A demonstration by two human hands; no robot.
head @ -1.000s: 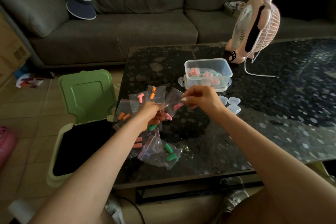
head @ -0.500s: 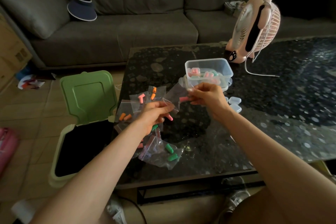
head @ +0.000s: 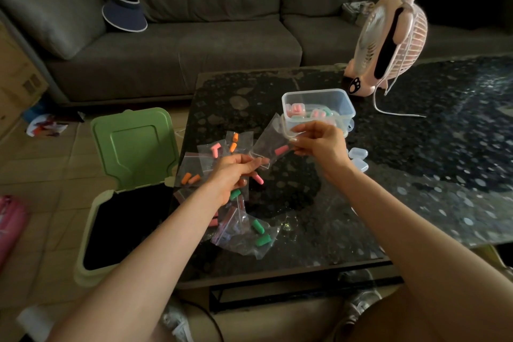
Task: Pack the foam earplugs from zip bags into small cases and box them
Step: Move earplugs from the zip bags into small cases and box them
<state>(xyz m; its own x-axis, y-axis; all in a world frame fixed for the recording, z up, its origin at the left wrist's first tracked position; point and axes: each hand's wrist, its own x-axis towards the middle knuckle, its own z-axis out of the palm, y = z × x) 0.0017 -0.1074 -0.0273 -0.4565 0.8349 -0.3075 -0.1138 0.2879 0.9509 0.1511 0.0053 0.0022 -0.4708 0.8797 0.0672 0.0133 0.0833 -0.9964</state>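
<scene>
Currently both hands pinch one clear zip bag mid-frame above the table; right hand closed on its upper-right edge, left hand closed on its lower-left corner; one pink earplug inside, another pink plug loose just below the left fingers, possibly falling; risk: bag gapes, plugs bounce off the glossy top toward the open green bin at lower left; more filled bags piled beneath; empty small cases right of centre, clear box behind, partly filled.
</scene>
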